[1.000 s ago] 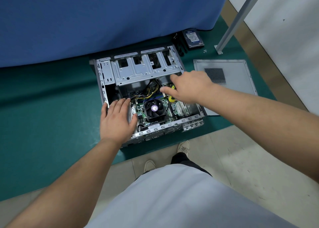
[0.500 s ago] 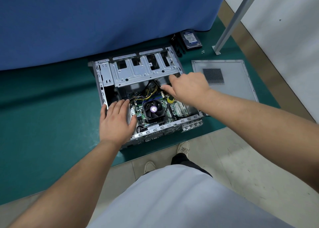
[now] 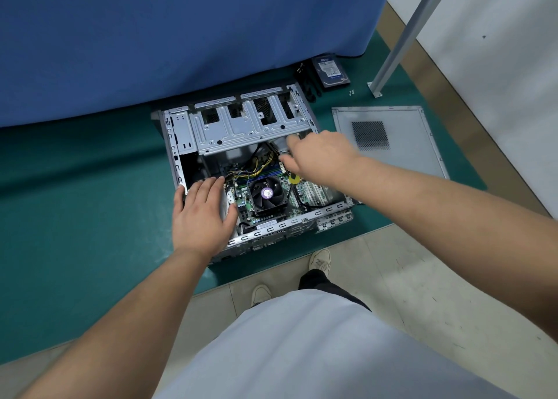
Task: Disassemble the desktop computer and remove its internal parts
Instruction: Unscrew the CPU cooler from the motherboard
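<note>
Computer case (image 3: 241,127): we see one, open, lying on the green mat (image 3: 75,217) at the centre.
Fan (image 3: 267,194): one, black, inside the case on the green board.
Left hand (image 3: 200,214): fingers straight, pressing flat on the case's 8 o'clock corner.
Right hand (image 3: 321,157): blurred, reaching inside at 1 o'clock of the fan; we cannot tell its grip.
Side panel (image 3: 401,157): one, flat at 3 o'clock.
Hard drive (image 3: 330,70): one, at 1 o'clock.
Screws (image 3: 351,92): small, near the drive; we cannot count them.

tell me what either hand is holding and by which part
Left hand lies flat on the computer case, holding nothing. Right hand is blurred reaching inside; any grip cannot be told.
</note>
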A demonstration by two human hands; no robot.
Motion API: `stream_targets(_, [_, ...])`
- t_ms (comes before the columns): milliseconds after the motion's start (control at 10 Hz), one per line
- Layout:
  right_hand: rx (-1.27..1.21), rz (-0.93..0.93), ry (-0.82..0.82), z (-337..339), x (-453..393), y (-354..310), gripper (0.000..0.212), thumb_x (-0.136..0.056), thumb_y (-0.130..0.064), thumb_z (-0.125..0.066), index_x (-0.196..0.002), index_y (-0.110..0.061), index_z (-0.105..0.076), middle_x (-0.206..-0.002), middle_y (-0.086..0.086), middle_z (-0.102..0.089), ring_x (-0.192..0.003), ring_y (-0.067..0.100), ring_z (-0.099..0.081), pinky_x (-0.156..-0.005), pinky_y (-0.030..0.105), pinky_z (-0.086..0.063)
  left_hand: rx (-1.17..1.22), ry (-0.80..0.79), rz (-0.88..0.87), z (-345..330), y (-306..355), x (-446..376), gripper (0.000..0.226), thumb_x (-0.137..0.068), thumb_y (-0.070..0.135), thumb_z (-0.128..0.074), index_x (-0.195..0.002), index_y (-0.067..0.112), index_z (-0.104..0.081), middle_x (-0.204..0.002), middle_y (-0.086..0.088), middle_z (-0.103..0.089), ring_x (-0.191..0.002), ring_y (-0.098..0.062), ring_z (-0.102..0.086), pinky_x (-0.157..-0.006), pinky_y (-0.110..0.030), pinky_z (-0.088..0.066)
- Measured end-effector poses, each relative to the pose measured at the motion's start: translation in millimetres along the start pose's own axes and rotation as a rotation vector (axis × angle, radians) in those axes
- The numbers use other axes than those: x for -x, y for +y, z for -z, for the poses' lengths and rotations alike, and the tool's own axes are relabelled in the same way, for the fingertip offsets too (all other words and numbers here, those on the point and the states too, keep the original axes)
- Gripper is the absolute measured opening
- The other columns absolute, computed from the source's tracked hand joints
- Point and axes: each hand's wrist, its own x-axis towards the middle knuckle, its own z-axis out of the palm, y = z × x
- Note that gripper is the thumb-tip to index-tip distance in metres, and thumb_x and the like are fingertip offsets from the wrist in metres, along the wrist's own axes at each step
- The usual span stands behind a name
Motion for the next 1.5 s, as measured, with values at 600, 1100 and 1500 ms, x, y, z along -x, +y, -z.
stream_targets(600, [-0.161, 0.287, -0.277, 16, 0, 18, 0.03, -0.092, -0.041, -0.054, -0.111, -0.019, -0.049, -0.098, -0.003, -0.045, -0.097, 0.02, -0.046, -0.079, 0.036, -0.045, 0.002, -0.001, 0.004, 1, 1, 0, 0.061, -0.101, 0.054, -0.04, -0.155, 0.023, -0.041, -0.155, 0.002, -0.048, -0.147, -0.019, -0.036, -0.127, -0.048, -0.01])
stream_targets(1100, [-0.234, 0.311, -0.272, 15, 3, 16, 0.032, -0.097, -0.039, -0.058, -0.127, -0.033, -0.054, -0.11, -0.004, -0.043, -0.105, 0.021, -0.05, -0.084, 0.04, -0.049, 0.008, 0.002, 0.0, 2, 2, 0, 0.061, -0.101, 0.052, -0.041, -0.154, 0.022, -0.041, -0.154, 0.002, -0.049, -0.147, -0.02, -0.036, -0.127, -0.049, -0.011])
stream_targets(1500, [-0.51, -0.145, 0.061, -15, 13, -2, 0.035, -0.095, -0.026, -0.064, -0.12, -0.017, -0.042, -0.094, 0.003, -0.06, -0.082, 0.031, -0.064, -0.068, 0.042, -0.053, 0.018, 0.015, -0.004, -1, 0, 0, 0.062, -0.1, 0.053, -0.04, -0.153, 0.021, -0.043, -0.154, 0.001, -0.049, -0.146, -0.02, -0.037, -0.126, -0.049, -0.012])
